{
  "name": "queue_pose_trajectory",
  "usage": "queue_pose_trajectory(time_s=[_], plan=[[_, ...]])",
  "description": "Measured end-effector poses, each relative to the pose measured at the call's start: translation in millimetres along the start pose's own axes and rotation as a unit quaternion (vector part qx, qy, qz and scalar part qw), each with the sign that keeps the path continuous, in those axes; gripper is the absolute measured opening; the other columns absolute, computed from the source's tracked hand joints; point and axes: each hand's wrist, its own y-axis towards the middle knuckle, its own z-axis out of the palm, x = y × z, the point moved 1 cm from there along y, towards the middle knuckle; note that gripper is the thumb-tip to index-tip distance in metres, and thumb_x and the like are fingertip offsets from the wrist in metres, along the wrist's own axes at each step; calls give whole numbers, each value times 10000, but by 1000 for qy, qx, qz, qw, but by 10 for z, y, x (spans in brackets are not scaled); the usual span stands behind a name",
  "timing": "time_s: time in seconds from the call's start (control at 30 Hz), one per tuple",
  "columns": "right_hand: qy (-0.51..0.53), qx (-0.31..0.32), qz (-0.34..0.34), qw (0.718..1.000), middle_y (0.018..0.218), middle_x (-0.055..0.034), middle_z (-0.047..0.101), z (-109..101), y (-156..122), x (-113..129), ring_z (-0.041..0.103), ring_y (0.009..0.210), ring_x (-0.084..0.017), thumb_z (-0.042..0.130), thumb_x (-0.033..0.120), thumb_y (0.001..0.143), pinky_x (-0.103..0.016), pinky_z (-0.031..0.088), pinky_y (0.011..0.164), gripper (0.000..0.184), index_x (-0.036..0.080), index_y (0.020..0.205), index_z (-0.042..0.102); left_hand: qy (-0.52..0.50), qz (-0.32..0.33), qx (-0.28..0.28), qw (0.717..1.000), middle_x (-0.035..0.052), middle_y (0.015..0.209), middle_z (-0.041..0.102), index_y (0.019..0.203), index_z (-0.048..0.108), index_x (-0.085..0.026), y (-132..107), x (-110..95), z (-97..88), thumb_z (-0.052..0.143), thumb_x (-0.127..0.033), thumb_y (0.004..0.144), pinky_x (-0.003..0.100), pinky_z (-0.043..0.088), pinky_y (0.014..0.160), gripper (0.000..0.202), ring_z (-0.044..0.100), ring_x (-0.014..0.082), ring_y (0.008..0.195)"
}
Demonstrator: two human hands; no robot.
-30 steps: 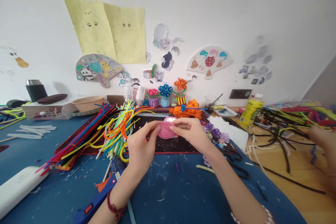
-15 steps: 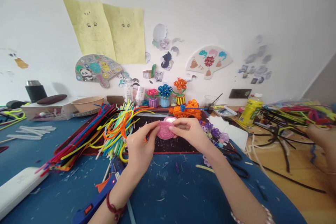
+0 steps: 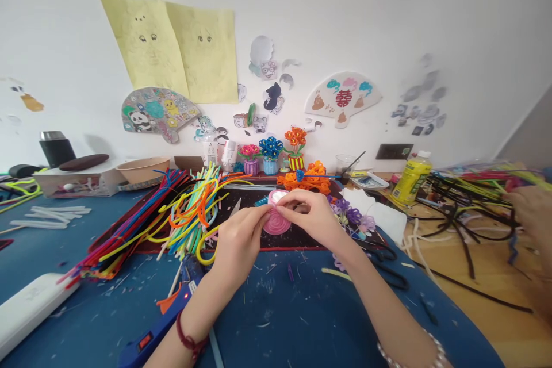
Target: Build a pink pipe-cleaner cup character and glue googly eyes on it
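Between my hands is a flat coil of pink pipe cleaner (image 3: 276, 222), with a white patch at its top edge. My left hand (image 3: 238, 245) pinches the coil's left side. My right hand (image 3: 311, 218) holds its upper right side, with the fingertips curled over the rim. The fingers hide part of the coil's top. Both hands are close together above a dark cutting mat (image 3: 293, 238).
A bundle of multicoloured pipe cleaners (image 3: 192, 215) lies left of my hands, with a blue glue gun (image 3: 166, 322) below them. Black scissors (image 3: 388, 267) lie to the right. At the right edge, another person's hand (image 3: 532, 218) is among dark pipe-cleaner stems (image 3: 470, 213).
The pink coil has shifted slightly right and down, and my fingers have closed further over its top. The other person's hand has moved up among the dark stems.
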Motion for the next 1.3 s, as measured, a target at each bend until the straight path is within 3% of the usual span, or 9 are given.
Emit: queue_pose_trajectory(time_s=[0.43, 0.6, 0.87, 1.3], plan=[[-70, 0, -93, 993, 917, -59, 670, -47, -26, 30, 586, 656, -142, 660, 229, 819, -253, 473, 537, 59, 204, 812, 713, 42, 55, 30, 997, 57, 887, 720, 1094, 640, -161, -36, 57, 17, 480, -64, 920, 250, 502, 663, 255, 658, 156, 757], [-123, 21, -134, 983, 953, -51, 682, -85, -27, 30, 613, 761, -168, 647, 165, 820, -277, 481, 628, 81, 215, 801, 708, 54, 93, 52, 993, 67, 873, 724, 1087, 645, -149, -6, 33, -16, 426, -54, 923, 276, 526, 667, 289, 660, 171, 754], [-166, 44, -137, 976, 970, -31, 655, -78, -42, 37, 614, 847, -176, 618, 132, 838, -273, 459, 683, 103, 223, 816, 662, 48, 96, 86, 991, 77, 882, 722, 1095, 653, -151, 11, 11, -43, 406, -55, 925, 320, 568, 762, 315, 671, 172, 782], [-188, 52, -121, 973, 1003, -19, 557, -43, -60, 73, 555, 741, -130, 558, 165, 916, -259, 428, 668, 93, 218, 846, 590, 39, 88, 63, 993, 69, 886, 729, 1082, 645, -135, -6, 38, -11, 463, -48, 911, 275, 544, 674, 265, 679, 176, 766]])
